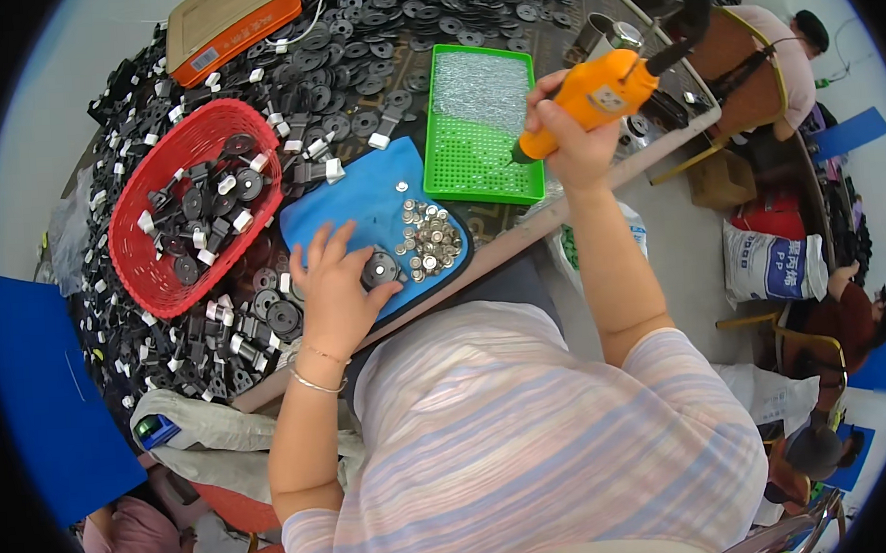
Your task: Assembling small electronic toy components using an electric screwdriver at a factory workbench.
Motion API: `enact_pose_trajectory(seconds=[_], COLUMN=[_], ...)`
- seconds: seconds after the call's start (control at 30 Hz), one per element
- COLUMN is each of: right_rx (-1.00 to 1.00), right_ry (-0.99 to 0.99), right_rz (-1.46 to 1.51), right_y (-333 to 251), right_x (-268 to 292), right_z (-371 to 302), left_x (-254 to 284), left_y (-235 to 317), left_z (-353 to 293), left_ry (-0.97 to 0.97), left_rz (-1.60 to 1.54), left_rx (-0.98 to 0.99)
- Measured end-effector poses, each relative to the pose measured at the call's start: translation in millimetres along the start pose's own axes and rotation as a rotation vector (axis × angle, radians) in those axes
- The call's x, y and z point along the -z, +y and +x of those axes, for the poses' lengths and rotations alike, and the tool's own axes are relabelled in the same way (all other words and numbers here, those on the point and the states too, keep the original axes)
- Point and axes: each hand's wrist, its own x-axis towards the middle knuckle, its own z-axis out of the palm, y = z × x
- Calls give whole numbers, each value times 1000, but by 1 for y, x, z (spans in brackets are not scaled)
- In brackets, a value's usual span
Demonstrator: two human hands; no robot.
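Observation:
My right hand (578,139) is wrapped round an orange electric screwdriver (594,93). Its dark tip points down over the green perforated tray (487,159), where a mass of small silver screws (481,84) fills the far half. On the blue mat (359,196), a black plastic disc (380,269) lies between the thumb and index finger of my left hand (335,287); the other fingers are spread. Right beside the disc, a heap of small silver metal caps (431,239) sits on the mat.
A red basket (125,228) of black parts with white pieces stands at left. Loose black parts (352,71) cover much of the table. An orange scale (240,37) sits at the far left, a metal cup (596,33) at far right. Other people sit at right and lower left.

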Motion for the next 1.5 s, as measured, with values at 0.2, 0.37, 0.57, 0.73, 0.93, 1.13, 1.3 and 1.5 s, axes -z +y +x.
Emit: enact_pose_trajectory(seconds=[0.2,0.37,0.57,0.73,0.93,1.13,1.3,1.5], right_rx=[1,-4,8,-25,-11,-15,-150,-31], right_ry=[-53,-69,-54,-100,-88,-322,-439,-594], right_rz=[-8,-9,-2,-34,-1,162,274,128], right_y=[7,7,7,9,-3,-19,-14,2], right_x=[-4,-5,-5,-5,-14,-61,-106,-121], right_z=[-1,0,-1,-2,1,-17,-38,-40], left_x=[-10,-14,-18,-24,-27,-33,-31,-33], left_y=[15,18,20,18,14,9,10,8], left_z=[8,5,3,-1,-4,-5,-4,-4], left_ry=[74,59,92,118,119,169,128,155], left_rz=[-17,-75,-175,-258,-337,-360,-392,-416], left_rx=[13,74,69,88,140,119,144,115])
